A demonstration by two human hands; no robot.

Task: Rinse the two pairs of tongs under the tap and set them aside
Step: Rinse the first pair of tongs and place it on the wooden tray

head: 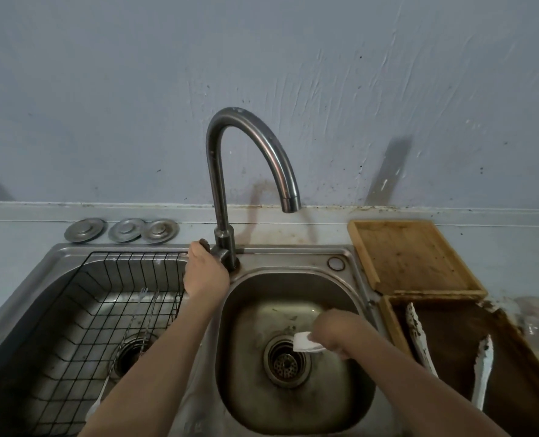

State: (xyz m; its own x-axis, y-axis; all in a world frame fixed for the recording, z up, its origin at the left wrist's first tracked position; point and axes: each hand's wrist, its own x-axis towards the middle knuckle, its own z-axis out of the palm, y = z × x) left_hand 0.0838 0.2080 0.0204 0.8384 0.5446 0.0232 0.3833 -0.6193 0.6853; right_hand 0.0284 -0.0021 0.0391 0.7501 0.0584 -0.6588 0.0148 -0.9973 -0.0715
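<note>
My left hand (205,272) grips the handle at the base of the curved steel tap (252,146). No water shows at the spout. My right hand (334,329) is closed on white tongs (303,342), held low over the right basin (293,405) just above the drain (285,361); only one white end sticks out past the fingers. A second pair of white tongs (418,339), speckled with dirt, lies spread open on the dark wooden tray (514,357) to the right of the sink.
The left basin holds a black wire basket (104,310) with thin metal utensils (129,335) lying in it. Three round metal lids (121,230) sit on the ledge behind. A lighter wooden tray (410,257) lies at the back right.
</note>
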